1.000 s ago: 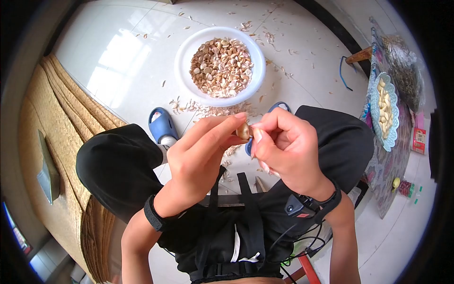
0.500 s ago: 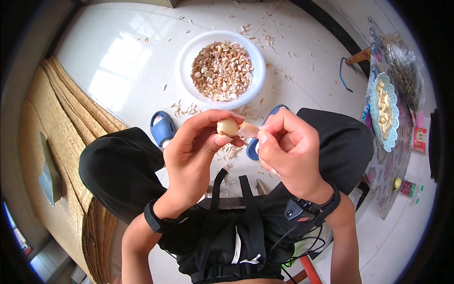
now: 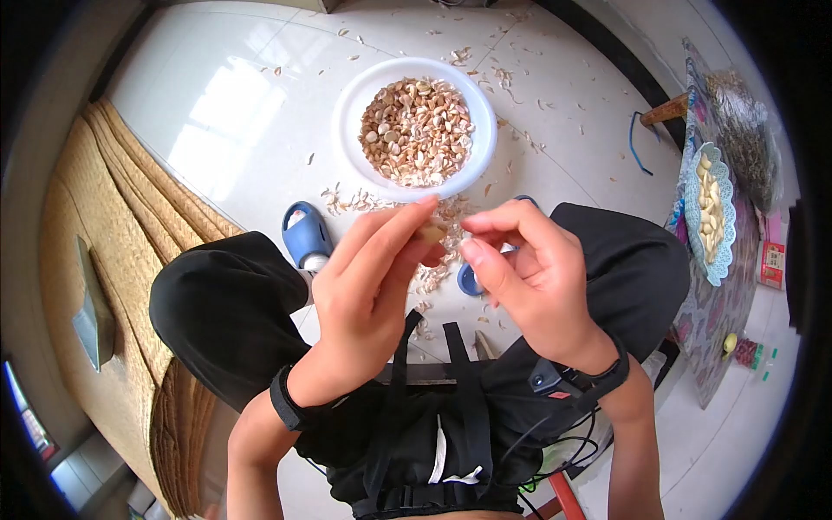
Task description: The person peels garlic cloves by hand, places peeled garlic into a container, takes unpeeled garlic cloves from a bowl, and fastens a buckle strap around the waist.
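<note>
My left hand (image 3: 360, 269) is closed around a pale garlic clove (image 3: 431, 232), which shows only in part between the fingers. Just to its right, my right hand (image 3: 533, 260) has thumb and index fingertip slightly apart, and no object shows between them. Beyond both hands, a white plastic bowl (image 3: 342, 130) on the floor holds many garlic cloves in their skins (image 3: 416, 130). Loose garlic skins (image 3: 433, 276) are scattered on the floor beneath the hands.
At the right, a scalloped light-blue dish (image 3: 726, 208) of pale peeled cloves (image 3: 711, 208) stands on a patterned tabletop (image 3: 698, 347). Rolled woven mats (image 3: 104, 260) lie at the left. A blue sandal (image 3: 306, 236) is on one foot.
A strip of skin pinched in my right hand is no longer visible, and those fingertips have parted. My left fingers have straightened and turned over the clove, covering more of it.
</note>
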`<state>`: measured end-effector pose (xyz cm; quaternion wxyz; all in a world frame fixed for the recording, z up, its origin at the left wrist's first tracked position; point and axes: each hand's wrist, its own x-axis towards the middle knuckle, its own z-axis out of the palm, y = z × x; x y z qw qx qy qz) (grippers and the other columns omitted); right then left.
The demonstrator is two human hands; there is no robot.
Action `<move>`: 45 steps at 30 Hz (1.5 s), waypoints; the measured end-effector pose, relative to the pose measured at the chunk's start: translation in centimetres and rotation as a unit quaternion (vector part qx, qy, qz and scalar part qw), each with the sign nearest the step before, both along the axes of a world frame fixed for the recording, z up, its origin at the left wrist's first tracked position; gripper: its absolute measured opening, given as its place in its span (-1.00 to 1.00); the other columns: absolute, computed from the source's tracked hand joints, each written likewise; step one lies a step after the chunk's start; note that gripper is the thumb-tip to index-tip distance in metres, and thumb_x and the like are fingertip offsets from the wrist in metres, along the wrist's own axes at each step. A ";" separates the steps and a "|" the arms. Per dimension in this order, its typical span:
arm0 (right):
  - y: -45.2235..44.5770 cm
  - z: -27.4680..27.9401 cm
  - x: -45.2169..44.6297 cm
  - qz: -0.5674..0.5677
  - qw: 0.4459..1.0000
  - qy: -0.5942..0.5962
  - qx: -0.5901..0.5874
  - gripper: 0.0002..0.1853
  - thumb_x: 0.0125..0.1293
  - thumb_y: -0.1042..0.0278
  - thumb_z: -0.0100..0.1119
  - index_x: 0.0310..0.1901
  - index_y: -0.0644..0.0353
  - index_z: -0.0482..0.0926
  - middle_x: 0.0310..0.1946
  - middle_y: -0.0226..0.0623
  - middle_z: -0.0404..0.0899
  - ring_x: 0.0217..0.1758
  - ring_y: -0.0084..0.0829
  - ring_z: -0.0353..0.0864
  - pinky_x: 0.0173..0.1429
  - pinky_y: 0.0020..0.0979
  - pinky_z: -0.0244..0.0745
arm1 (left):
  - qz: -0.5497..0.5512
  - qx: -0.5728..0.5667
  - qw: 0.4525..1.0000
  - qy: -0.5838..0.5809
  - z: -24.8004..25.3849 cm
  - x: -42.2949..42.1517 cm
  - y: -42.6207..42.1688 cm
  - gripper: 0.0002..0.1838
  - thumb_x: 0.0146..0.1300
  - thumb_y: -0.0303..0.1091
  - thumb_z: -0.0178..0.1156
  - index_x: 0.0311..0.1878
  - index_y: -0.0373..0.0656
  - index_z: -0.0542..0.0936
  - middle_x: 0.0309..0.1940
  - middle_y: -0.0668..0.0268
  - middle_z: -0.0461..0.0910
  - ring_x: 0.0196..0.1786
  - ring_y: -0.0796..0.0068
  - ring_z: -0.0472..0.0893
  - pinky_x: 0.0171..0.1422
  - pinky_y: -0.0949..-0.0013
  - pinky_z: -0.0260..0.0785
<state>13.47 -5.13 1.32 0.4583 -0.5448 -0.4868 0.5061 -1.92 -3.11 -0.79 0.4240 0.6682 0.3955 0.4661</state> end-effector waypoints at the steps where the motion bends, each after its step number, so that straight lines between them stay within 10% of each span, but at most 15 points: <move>1: 0.0 0.0 -0.2 0.005 1.000 0.024 -0.012 -0.89 0.15 0.51 0.13 -0.30 0.33 0.46 -0.44 -0.27 0.56 -0.44 -0.65 0.52 -0.44 -0.63 0.42 | 0.015 0.022 1.000 0.013 0.0 0.2 -0.2 -0.67 0.07 -0.74 0.07 -0.04 -0.37 0.44 -0.30 0.13 0.52 -0.32 0.39 0.57 -0.28 0.49 0.43; 5: -0.2 -0.2 -0.4 0.010 0.995 0.097 -0.018 -0.86 0.19 0.51 0.09 -0.23 0.34 0.47 -0.37 -0.27 0.55 -0.39 -0.67 0.50 -0.38 -0.62 0.45 | -0.007 0.190 0.978 0.086 -0.2 -0.1 0.3 -0.70 -0.04 -0.76 0.15 -0.17 -0.40 0.48 -0.31 0.09 0.54 -0.31 0.28 0.58 -0.28 0.44 0.46; 18: -0.2 -0.4 0.0 -0.005 0.999 0.025 0.048 -0.92 0.07 0.67 0.09 -0.35 0.39 0.47 -0.49 -0.32 0.51 -0.45 -0.68 0.51 -0.40 -0.63 0.49 | -0.016 0.203 0.975 0.085 -0.3 0.2 0.0 -0.75 0.04 -0.74 0.12 -0.17 -0.38 0.45 -0.30 0.03 0.56 -0.25 0.30 0.61 -0.22 0.44 0.49; 27: -0.4 -1.0 -0.4 -0.055 0.994 -0.018 0.089 -0.87 -0.01 0.71 0.13 -0.37 0.37 0.46 -0.53 -0.29 0.50 -0.46 -0.66 0.53 -0.44 -0.62 0.46 | 0.006 -0.276 0.919 -0.283 0.3 0.0 0.0 -0.80 0.20 -0.57 0.03 -0.10 -0.40 0.38 -0.29 0.11 0.53 -0.28 0.36 0.58 -0.17 0.32 0.50; 35: 0.5 -0.2 0.4 0.108 0.981 -0.157 0.023 -0.81 0.03 0.57 0.17 -0.27 0.30 0.46 -0.57 -0.28 0.48 -0.58 -0.51 0.51 -0.49 -0.57 0.41 | 0.005 -0.320 0.908 -0.270 0.6 -0.3 0.7 -0.70 0.25 -0.50 -0.03 0.06 -0.29 0.36 -0.25 0.22 0.49 -0.28 0.52 0.47 -0.15 0.49 0.34; 45: 0.4 -1.1 0.2 0.037 0.989 -0.106 0.101 -0.83 0.11 0.52 0.14 -0.23 0.26 0.45 -0.48 -0.32 0.48 -0.50 -0.57 0.52 -0.46 -0.58 0.40 | -0.036 -0.399 0.852 -0.336 0.1 -0.6 0.8 -0.90 0.17 -0.54 0.10 -0.26 -0.33 0.42 -0.27 0.14 0.55 -0.24 0.46 0.55 -0.12 0.41 0.42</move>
